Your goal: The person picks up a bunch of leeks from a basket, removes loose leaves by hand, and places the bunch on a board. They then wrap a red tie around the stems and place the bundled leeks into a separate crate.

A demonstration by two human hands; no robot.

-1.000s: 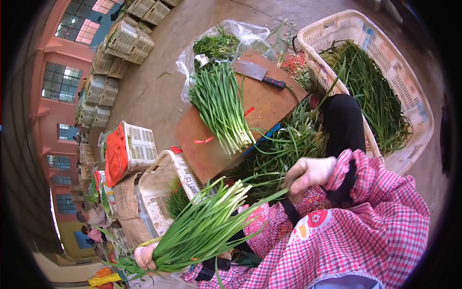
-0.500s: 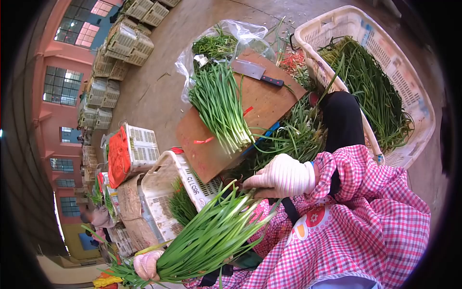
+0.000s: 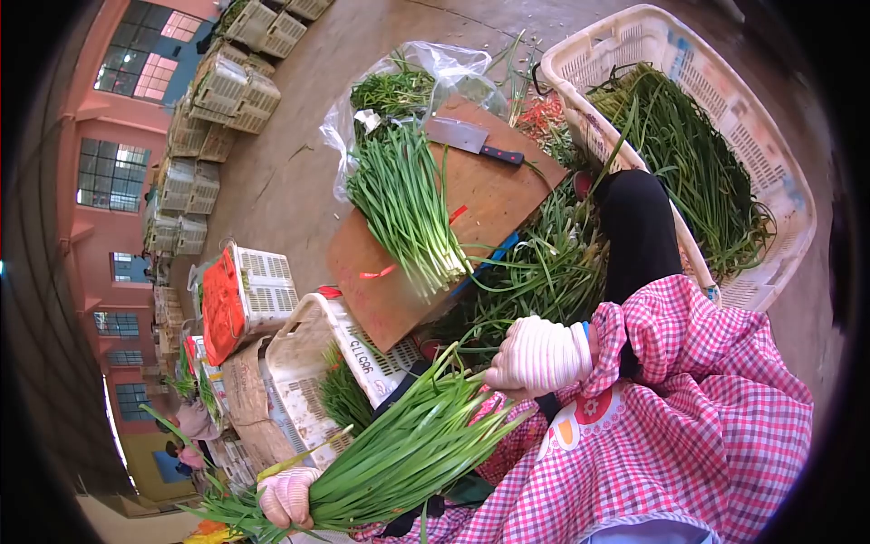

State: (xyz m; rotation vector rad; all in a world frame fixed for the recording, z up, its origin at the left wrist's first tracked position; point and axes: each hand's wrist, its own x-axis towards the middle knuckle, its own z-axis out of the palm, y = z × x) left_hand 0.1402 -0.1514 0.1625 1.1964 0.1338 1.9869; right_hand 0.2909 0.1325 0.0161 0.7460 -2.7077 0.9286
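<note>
A loose bunch of garlic chives lies slanting across my lap. Around its leafy lower-left part is my left hand, in a pale glove with the fingers wrapped about the leaves. My right hand, also gloved, is closed at the upper right of the bunch, by the stem ends. Its fingertips are turned down, and what they pinch, if anything, is hidden. Ahead, a neat bundle of chives rests on a brown board, its pale ends toward me. A cleaver with a black handle lies beside that bundle.
At the right stands a large white crate of chives. Another white crate is at the left, close to the board. Discarded leaves cover the floor under the board. Stacked crates line the wall; a plastic bag lies behind the board.
My right hand's fingers have gone from extended to curled, and the hand sits slightly lower and to the right. My left hand still grips the chives. The view has shifted a little.
</note>
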